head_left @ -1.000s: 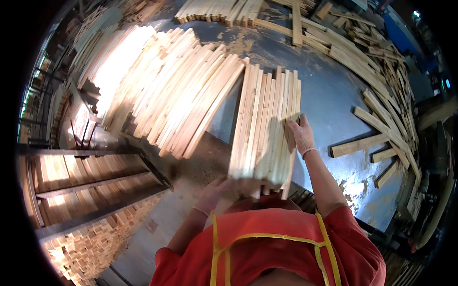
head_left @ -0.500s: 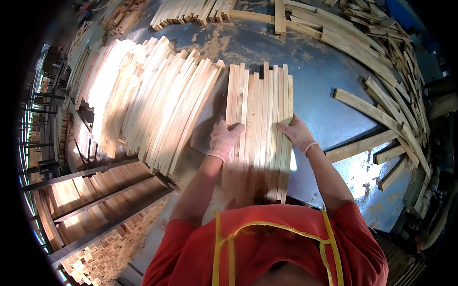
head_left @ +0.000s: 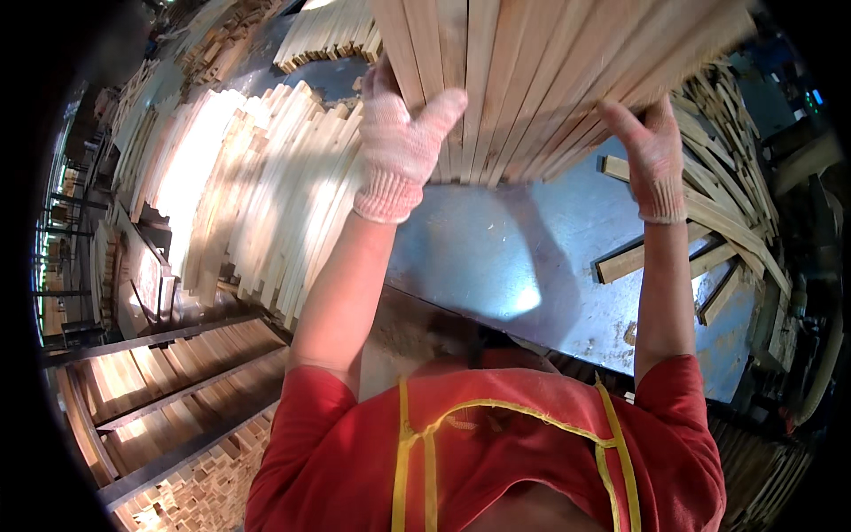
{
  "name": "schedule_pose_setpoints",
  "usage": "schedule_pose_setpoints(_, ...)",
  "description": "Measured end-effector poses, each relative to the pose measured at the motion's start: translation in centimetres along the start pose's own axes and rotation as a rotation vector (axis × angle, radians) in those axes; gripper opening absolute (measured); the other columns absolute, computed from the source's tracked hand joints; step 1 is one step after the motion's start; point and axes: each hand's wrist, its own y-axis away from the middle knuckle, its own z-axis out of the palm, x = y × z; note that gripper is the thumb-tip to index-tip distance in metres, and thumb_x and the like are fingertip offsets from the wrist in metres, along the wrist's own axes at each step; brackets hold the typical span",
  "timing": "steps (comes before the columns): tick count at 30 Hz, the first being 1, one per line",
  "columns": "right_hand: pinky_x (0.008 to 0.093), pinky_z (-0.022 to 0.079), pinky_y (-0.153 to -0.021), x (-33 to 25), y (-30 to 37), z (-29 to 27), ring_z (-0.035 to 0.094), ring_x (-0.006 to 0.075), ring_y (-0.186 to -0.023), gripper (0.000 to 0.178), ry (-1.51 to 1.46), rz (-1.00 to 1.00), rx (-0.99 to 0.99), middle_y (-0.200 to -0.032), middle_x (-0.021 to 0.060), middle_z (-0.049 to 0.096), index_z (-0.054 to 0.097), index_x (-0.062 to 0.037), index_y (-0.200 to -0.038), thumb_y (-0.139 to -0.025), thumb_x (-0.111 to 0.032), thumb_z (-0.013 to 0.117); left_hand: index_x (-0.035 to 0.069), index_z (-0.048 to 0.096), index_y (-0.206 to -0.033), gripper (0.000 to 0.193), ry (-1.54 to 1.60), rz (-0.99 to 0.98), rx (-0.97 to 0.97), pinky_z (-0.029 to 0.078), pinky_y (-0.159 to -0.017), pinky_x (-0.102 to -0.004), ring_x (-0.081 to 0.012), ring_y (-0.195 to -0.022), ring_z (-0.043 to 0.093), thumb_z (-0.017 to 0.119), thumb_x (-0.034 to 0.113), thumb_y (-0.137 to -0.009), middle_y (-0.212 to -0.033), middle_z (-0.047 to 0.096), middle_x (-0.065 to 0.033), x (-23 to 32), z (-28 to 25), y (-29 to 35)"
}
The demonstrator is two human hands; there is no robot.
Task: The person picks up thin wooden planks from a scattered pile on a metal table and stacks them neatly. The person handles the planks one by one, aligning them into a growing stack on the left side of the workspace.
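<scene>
Between my two gloved hands a bundle of wooden strips [head_left: 496,84] is held up, tilted so its far part rises toward me and out of the picture's top. My left hand [head_left: 399,133] clamps the bundle's left edge, thumb lying across the strips and fingers behind. At the right edge, my right hand [head_left: 647,146] grips in the same way, its thumb pressed against the wood. The strips' lower ends hang close to the blue metal table [head_left: 470,239]; whether they touch it I cannot tell. The bundle's right side is smeared by motion.
Rows of pale strips [head_left: 266,186] lie left of me, with another batch [head_left: 328,35] farther back. Loose boards [head_left: 736,222] pile up at the table's right. A metal-framed rack of wood [head_left: 177,363] stands at the lower left.
The bundle was lying flat on the table between my hands. Now it is raised and tilted up, and both hands have moved up and away from my body with it.
</scene>
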Motion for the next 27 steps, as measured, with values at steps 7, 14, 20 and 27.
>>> schedule_pose_setpoints(7, 0.0467, 0.046, -0.115, 18.0, 16.5, 4.8, 0.055, 0.0353, -0.133, 0.083, -0.078, 0.069, -0.212, -0.151, 0.0190, 0.055, 0.035, -0.0009, -0.163, -0.092, -0.023, 0.073, 0.007, 0.037, -0.164, 0.063, -0.452, 0.136, -0.401, 0.052, -0.111, -0.0392, -0.0307, -0.143, 0.054, 0.058, 0.026, -0.108, -0.157, 0.054, -0.0139, -16.6, -6.5, 15.6)
schedule_pose_setpoints(14, 0.0462, 0.048, -0.114, 15.7, 24.9, 11.2, 0.049, 0.0384, -0.147, 0.065, 1.130, 0.173, -0.645, -0.152, 0.0218, 0.056, 0.048, 0.0040, -0.152, -0.091, -0.011, 0.063, 0.011, 0.056, -0.153, 0.051, -1.393, 0.345, -1.165, 0.049, -0.110, -0.0391, -0.0250, -0.140, 0.054, 0.049, 0.015, -0.103, -0.148, 0.060, -0.0112, -18.2, -12.5, 18.7)
schedule_pose_setpoints(20, 0.0376, 0.053, -0.104, 19.2, 27.9, 8.2, 0.070, 0.0351, -0.117, 0.062, 0.078, 0.589, -0.271, -0.133, 0.0253, 0.071, 0.048, 0.0104, -0.151, -0.093, -0.009, 0.057, 0.008, 0.056, -0.151, 0.053, -0.944, -0.289, -1.090, 0.048, -0.112, -0.0436, -0.0334, -0.132, 0.061, 0.056, 0.025, -0.101, -0.144, 0.063, -0.0149, -10.8, -15.4, 19.5)
schedule_pose_setpoints(27, 0.0399, 0.055, -0.097, 14.8, 24.0, 13.6, 0.069, 0.0293, -0.108, 0.083, 0.295, 0.604, -0.422, -0.118, 0.0201, 0.073, 0.037, 0.0017, -0.158, -0.092, -0.029, 0.077, 0.006, 0.050, -0.154, 0.072, -0.635, -0.516, -0.686, 0.049, -0.111, -0.0478, -0.0425, -0.137, 0.057, 0.068, 0.045, -0.097, -0.144, 0.061, -0.0256, -8.7, -21.2, 31.7)
